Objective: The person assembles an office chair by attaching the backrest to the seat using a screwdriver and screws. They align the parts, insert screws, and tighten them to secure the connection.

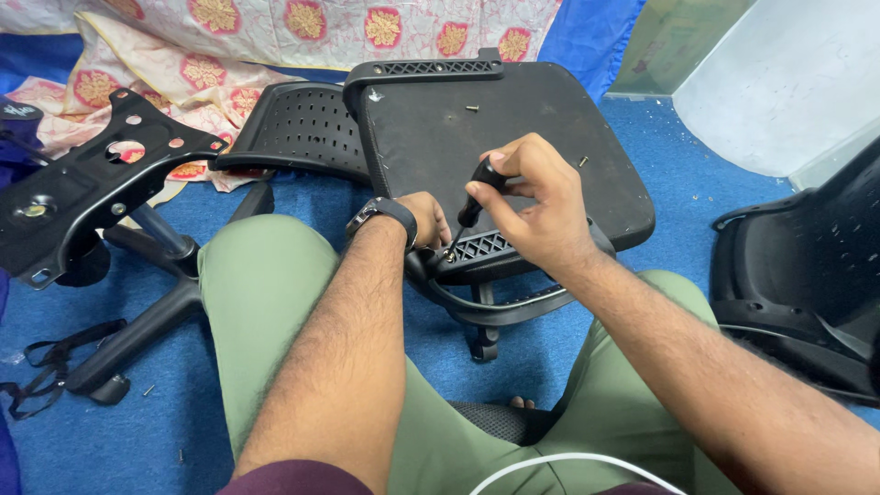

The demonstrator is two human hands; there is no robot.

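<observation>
My right hand (532,206) grips the black handle of a screwdriver (477,197), its tip pointing down at the near edge of an upturned black office chair seat (495,137). My left hand (426,220), with a black wristwatch (383,213) on its wrist, rests against the seat's near edge by the screwdriver tip, fingers curled on the black frame there. A curved black armrest bracket (495,307) hangs below the seat edge. Two loose screws (472,108) lie on the seat's underside. My knees in green trousers are on either side.
A black chair base with a metal mechanism plate (82,188) lies at the left on blue carpet (101,431). A perforated black backrest (302,128) sits behind the seat. Another black chair part (807,275) is at the right. Patterned cloth (302,27) lies beyond. Black straps (46,362) lie lower left.
</observation>
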